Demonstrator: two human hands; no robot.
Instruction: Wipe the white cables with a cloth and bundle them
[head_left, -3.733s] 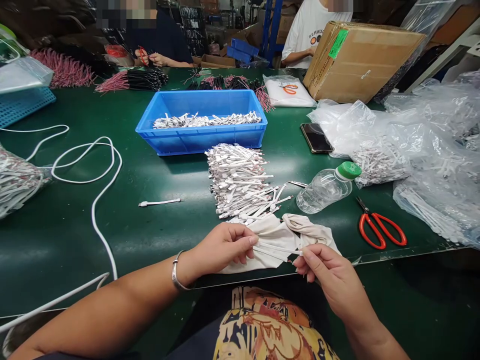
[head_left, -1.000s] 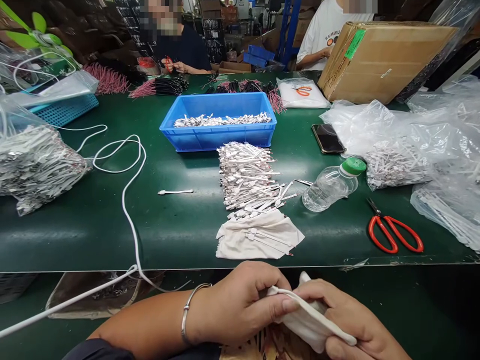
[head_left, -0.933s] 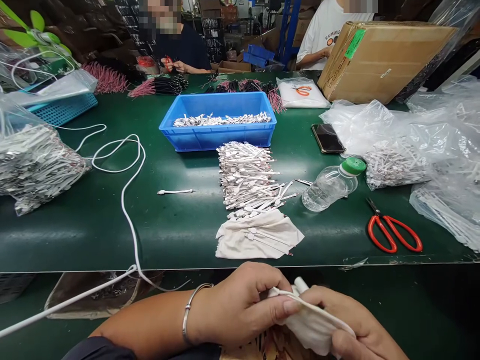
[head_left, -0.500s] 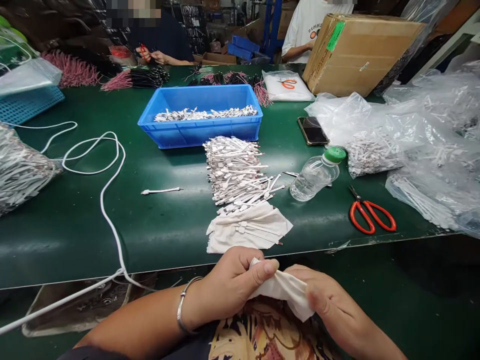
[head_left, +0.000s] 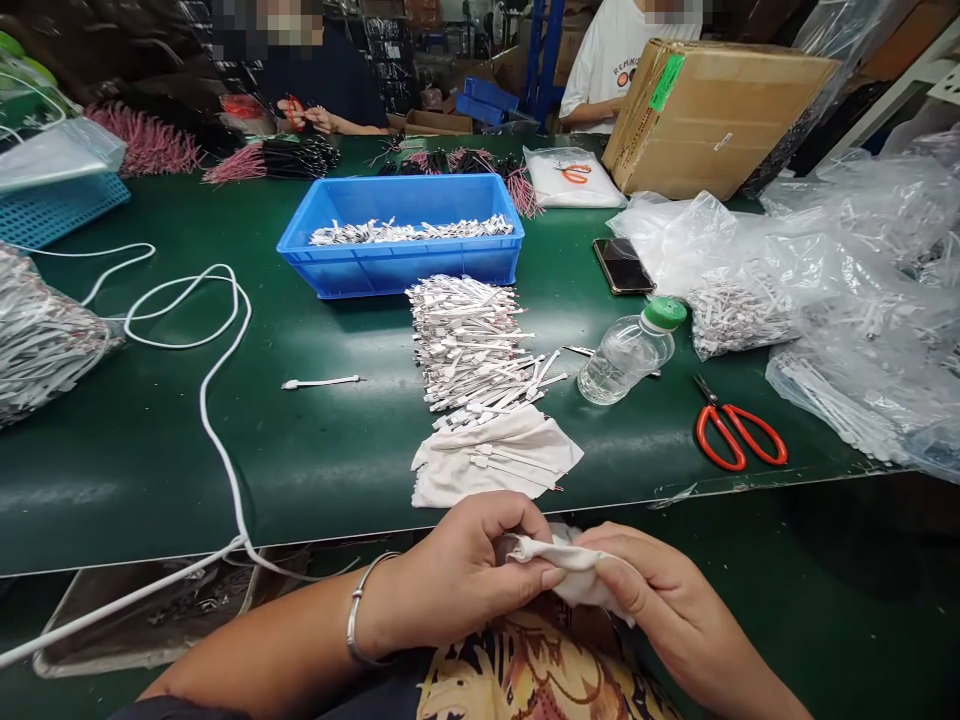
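A white cloth (head_left: 562, 560) sits bunched between the left hand (head_left: 461, 580) and right hand (head_left: 652, 590), both pinching, holding its folds closed.

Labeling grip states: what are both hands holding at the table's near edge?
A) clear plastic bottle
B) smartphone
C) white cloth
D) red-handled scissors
C. The left hand and right hand both close on a white cloth bunched between them.
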